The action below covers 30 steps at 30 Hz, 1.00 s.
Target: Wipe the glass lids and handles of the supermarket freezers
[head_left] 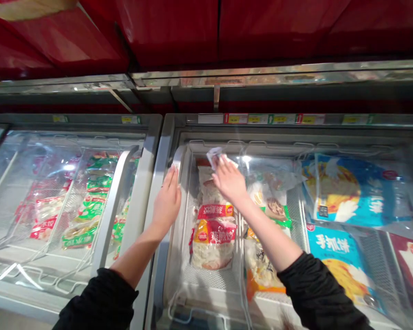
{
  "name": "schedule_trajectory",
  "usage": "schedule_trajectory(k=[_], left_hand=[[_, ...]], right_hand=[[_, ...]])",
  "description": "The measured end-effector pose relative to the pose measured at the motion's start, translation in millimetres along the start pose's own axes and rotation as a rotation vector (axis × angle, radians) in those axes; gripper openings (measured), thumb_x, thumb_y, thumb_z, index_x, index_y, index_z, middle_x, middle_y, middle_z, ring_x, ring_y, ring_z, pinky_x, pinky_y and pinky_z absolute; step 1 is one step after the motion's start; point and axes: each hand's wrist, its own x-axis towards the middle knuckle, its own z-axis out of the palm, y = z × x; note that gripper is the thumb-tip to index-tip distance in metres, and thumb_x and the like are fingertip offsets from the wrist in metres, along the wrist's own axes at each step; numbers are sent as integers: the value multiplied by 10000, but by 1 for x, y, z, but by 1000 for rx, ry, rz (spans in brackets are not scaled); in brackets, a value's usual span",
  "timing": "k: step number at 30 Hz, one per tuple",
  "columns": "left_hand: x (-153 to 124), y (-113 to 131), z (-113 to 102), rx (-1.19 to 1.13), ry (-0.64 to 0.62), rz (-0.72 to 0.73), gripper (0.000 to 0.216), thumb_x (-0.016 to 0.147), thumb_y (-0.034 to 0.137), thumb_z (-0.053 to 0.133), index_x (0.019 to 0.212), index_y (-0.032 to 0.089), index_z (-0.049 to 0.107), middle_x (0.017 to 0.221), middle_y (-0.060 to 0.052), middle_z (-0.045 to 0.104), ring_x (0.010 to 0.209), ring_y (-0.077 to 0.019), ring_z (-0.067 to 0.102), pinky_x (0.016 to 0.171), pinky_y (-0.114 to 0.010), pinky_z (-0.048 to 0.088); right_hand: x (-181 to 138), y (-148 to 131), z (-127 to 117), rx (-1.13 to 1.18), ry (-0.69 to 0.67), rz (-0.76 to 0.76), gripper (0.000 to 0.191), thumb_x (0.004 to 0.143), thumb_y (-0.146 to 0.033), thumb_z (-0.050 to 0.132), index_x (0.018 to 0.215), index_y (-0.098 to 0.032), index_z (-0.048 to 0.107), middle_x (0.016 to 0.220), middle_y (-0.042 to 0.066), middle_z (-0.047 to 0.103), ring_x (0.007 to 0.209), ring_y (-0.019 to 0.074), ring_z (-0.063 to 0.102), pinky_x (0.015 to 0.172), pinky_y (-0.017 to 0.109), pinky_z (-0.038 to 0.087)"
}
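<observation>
Black sleeves (323,288) lie nearest, behind both hands; the left hand (167,197) rests against the freezer's pale rim (171,256), its fingers straight and together, clamping nothing; the right hand (230,178) lies over a crumpled pale cloth (212,157), which pokes out past its fingertips; whether it grips it, I cannot tell; bagged food (213,245) lies between the forearms.
</observation>
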Motion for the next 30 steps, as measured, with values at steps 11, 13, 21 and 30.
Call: schedule_trajectory(k=[11,13,21,30], left_hand=[[2,0,2,-10,16,8,620,1052,162,398,1666,233,343,1738,-94,345,1585,-253,381,1291,-444,388],[3,-1,3,-10,22,14,620,1046,152,399,1660,217,348,1737,-104,342,1587,-255,377,1294,-445,383],[4,-12,12,-39,53,66,602,1030,148,401,1629,202,389,1733,-103,354,1594,-226,364,1292,-417,380],[4,-24,23,-122,59,139,630,989,101,421,1616,159,398,1729,-119,363,1637,-249,253,1353,-455,222]], right_hand=[[9,113,-28,-170,130,476,642,1060,-322,287,1598,4,411,1676,219,425,1568,378,368,1250,559,351],[9,66,-14,-108,114,398,630,1076,-357,283,1576,-16,458,1659,203,460,1568,368,371,1269,555,323],[-60,-108,28,140,-42,4,610,1088,-318,352,1669,-131,339,1746,88,321,1640,285,241,1332,512,235],[-209,-124,28,30,-107,-72,626,1093,-301,386,1699,-201,264,1728,42,358,1616,245,314,1318,463,294]])
